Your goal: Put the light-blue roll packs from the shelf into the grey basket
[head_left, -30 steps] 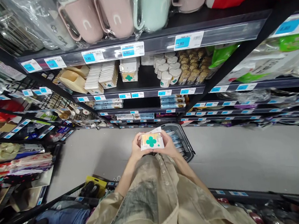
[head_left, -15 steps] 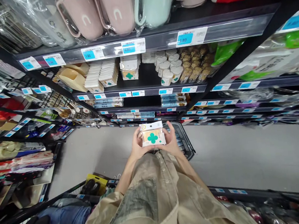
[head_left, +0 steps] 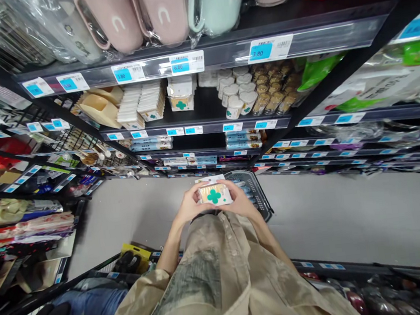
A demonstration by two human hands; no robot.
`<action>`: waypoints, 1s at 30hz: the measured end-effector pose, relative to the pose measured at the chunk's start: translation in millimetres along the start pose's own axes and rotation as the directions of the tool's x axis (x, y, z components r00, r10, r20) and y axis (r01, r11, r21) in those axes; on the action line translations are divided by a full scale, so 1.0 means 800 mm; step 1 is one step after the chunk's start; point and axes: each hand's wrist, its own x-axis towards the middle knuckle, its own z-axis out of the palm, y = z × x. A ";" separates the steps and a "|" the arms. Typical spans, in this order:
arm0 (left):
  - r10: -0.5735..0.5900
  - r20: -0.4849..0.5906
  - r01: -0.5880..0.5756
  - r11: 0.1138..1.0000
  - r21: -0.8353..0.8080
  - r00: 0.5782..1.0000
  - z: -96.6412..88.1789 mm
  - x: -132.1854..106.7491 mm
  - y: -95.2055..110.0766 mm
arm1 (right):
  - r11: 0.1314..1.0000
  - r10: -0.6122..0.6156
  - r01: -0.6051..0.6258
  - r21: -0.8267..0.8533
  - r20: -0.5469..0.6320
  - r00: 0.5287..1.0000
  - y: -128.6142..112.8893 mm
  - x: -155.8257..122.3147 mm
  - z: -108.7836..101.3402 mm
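A small white packet (head_left: 214, 194) with a green four-leaf mark is held in front of my body, its printed face turned up toward me. Small tan contents show through its window, too small to name for sure. On its left edge my left hand (head_left: 189, 204) is closed, fingers curled round the side. My right hand (head_left: 241, 202) grips the right edge in the same way. Behind my right hand, on the floor, stands a dark shopping basket (head_left: 263, 198) with blue and white items in it, partly hidden by that hand.
Facing me is a shelf unit with pink mugs (head_left: 166, 10) and a mint mug (head_left: 217, 5) on top. Below are similar packets (head_left: 181, 99), white-lidded tubs (head_left: 234, 106) and blue rolled boxes (head_left: 243, 141). Folded jeans (head_left: 87, 310) lie on a rack at lower left. Grey floor (head_left: 345, 213) runs between.
Both hands have shifted their hold, the fingers now lying over the packet's upper edge and sides. The packet has tilted slightly. The view has moved only a little.
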 end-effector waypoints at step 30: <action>0.138 -0.006 -0.128 0.938 0.323 0.990 0.001 0.012 -0.012 | 0.989 -0.027 0.010 -0.149 -0.108 0.994 0.009 0.009 -0.011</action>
